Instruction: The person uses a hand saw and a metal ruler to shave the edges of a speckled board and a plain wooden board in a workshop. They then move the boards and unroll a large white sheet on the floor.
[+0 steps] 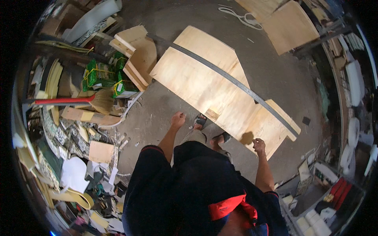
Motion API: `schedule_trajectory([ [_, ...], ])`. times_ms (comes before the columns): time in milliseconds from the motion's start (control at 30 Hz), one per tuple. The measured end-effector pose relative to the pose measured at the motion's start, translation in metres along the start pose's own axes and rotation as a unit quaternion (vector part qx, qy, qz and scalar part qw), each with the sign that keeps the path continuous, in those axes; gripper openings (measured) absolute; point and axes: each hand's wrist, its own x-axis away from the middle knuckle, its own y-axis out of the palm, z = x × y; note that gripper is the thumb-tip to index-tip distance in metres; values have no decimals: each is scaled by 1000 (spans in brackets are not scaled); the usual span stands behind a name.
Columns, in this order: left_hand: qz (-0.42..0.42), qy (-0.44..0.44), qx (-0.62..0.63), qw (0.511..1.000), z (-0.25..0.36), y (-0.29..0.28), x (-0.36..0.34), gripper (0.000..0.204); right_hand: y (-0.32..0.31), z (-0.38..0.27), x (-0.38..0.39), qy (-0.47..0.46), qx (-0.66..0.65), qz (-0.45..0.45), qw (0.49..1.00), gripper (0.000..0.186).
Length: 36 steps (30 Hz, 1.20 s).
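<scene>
A long pale plywood sheet [185, 80] lies slantwise on the floor in front of me. Across it runs a long grey metal ruler [232, 80], reaching past the sheet at its upper left end. My right hand [259, 145] hovers at the sheet's near right edge, casting a shadow on the wood. Its fingers are pinched together; anything between them is too small to make out. Apart from the sheet, over the floor left of my feet, my left hand [178, 120] is curled closed, and nothing shows in it.
To the left stand a wooden frame piece [143, 55], green wrapped packages [98, 74] and a red-handled broom [103, 101]. Scraps pile up at lower left. A plywood panel [290, 27] and a white cord [246, 19] are at upper right. A grey bin [307, 196] stands lower right.
</scene>
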Motion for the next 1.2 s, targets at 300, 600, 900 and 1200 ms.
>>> schedule_trajectory([
  [300,29,-68,-10,997,-40,23,60,47,-7,-40,-69,-164,88,42,982,38],
  [600,119,103,-19,987,60,-65,-180,78,26,-135,-139,-222,89,135,962,53],
  [900,203,109,-86,969,130,-76,-402,111,81,-198,-218,-27,-87,119,989,114],
  [1200,213,97,-86,968,122,-48,-418,116,62,-251,-211,40,99,41,993,90],
])
